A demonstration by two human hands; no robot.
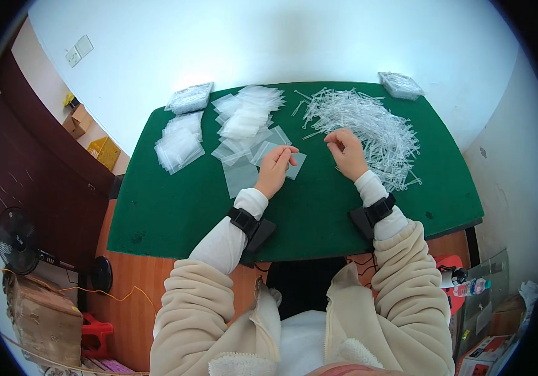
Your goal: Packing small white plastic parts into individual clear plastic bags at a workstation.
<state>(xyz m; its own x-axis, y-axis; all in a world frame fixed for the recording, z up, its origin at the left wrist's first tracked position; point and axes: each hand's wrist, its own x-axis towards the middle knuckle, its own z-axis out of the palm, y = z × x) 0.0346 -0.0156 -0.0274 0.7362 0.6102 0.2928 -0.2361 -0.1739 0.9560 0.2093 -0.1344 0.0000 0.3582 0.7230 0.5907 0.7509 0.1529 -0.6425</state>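
Observation:
My left hand (pixel 274 171) is over the near end of a spread of clear flat plastic zip bags (pixel 244 122), its fingers pressed together. Whatever it may pinch is too small or see-through to make out. Beside the left edge of a big heap of thin clear plastic sticks with looped ends (pixel 369 128) is my right hand (pixel 349 155). Its fingers curl toward the thumb, and anything between them cannot be made out. One flat clear bag (pixel 239 178) lies just left of my left hand. Both wrists carry black strapped devices.
A stack of filled clear bags (pixel 182 147) lies on the green table (pixel 156 213) at left, with a packed bundle (pixel 190 98) behind it. Another bundle (pixel 402 86) sits at the far right corner. A black fan (pixel 17 241) and cardboard box (pixel 43 319) stand left of the table.

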